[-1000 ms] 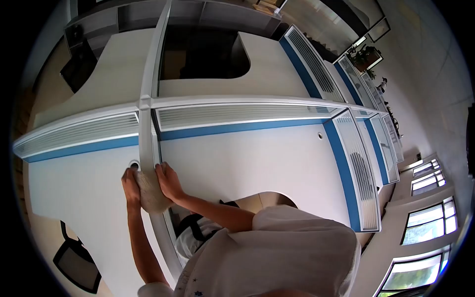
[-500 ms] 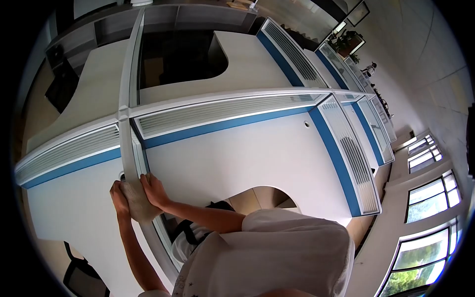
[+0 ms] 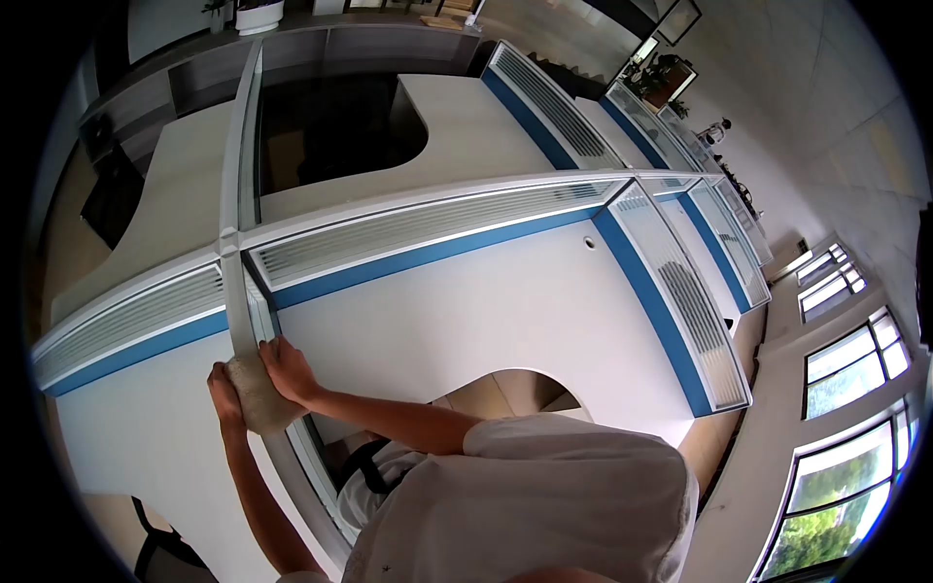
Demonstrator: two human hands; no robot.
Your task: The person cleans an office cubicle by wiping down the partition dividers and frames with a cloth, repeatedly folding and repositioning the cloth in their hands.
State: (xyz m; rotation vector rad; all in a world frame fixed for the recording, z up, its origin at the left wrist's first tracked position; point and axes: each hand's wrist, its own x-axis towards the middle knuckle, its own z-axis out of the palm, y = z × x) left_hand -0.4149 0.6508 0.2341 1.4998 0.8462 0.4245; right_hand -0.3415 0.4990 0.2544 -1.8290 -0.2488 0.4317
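Note:
A beige cloth point(image 3: 260, 396) lies folded over the top rail of the partition point(image 3: 239, 306) between two desks. My left hand point(image 3: 225, 396) grips the cloth's left side, fingers curled over the edge. On the other side, my right hand point(image 3: 288, 372) is closed on the cloth with its knuckles up, beside the partition's glass. Both hands press the cloth around the rail, and the parts of it under my fingers are hidden.
White desks stand on the right point(image 3: 428, 321) and left point(image 3: 136, 418), bordered by blue-and-glass partitions point(image 3: 437, 233). A black chair point(image 3: 165, 544) is at lower left. Windows point(image 3: 841, 496) line the right wall. A person point(image 3: 716, 131) is far back.
The view has shifted slightly, so the desks and partitions sit a little further left. Both hands stay closed on the cloth over the rail, showing little movement along it.

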